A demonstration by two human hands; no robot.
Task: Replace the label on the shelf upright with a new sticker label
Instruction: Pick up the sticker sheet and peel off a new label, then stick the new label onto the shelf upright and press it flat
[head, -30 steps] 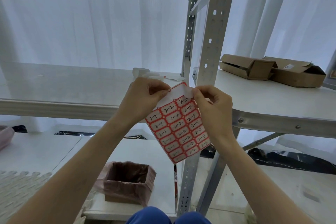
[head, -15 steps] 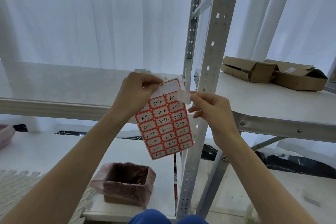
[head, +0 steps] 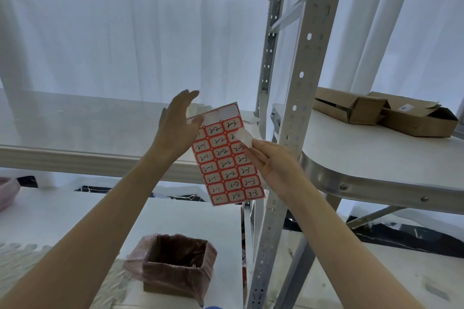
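Note:
A red-bordered sticker sheet (head: 227,160) with handwritten labels hangs in front of the middle shelf. My left hand (head: 175,130) grips its top left corner with the thumb, and the other fingers point upward. The sheet's top row is blank. My right hand (head: 273,160) pinches one peeled sticker label (head: 244,137) at its fingertips, white side toward me, just over the sheet's right edge. The perforated grey shelf upright (head: 300,98) stands right next to my right hand. No label shows on the part of the upright in view.
Two open cardboard boxes (head: 386,113) lie on a white rounded table (head: 376,158) at the right. A cardboard box lined with a pink bag (head: 175,263) sits on the lower shelf. White paper scraps (head: 248,119) lie on the middle shelf behind the sheet.
My right hand has peeled one sticker off the sheet's top and drawn it away to the right. My left hand has shifted the sheet and spread its fingers upward.

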